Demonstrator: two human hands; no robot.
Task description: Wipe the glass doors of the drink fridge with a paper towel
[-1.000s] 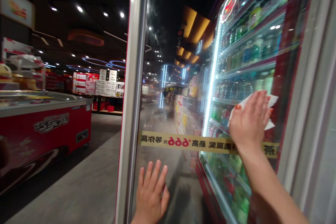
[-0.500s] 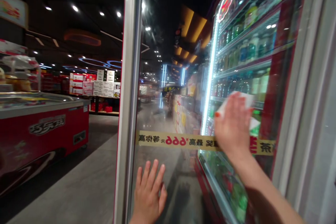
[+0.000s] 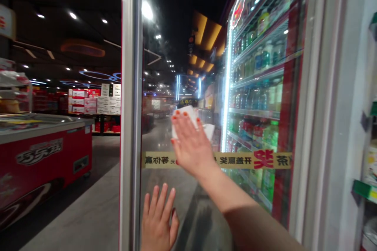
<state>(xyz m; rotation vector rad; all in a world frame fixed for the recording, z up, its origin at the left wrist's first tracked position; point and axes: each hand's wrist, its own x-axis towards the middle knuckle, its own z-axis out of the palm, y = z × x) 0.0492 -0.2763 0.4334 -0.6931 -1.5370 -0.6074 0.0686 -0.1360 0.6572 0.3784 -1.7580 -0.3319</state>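
A glass door (image 3: 173, 200) in a silver frame stands open before me, with a yellow printed strip (image 3: 244, 160) across its pane. My right hand (image 3: 193, 141) presses a white tissue (image 3: 208, 130) flat against the glass, just above the strip, left of the pane's middle. Its fingers are stretched over the tissue, whose edges show above and to the right. Lower down, near the door's left frame, my left hand (image 3: 159, 217) rests on the pane with fingers spread and holds nothing.
Through the glass shows a lit drinks cooler (image 3: 259, 86) with shelves of bottles. A red chest freezer (image 3: 47, 157) stands at left on the grey floor. Stacked cartons (image 3: 108, 100) are behind it. Shelf edges with green tags (image 3: 365, 190) are at far right.
My right hand has slid left across the glass with the tissue. My left hand stays on the pane near the frame. The view has turned slightly right.
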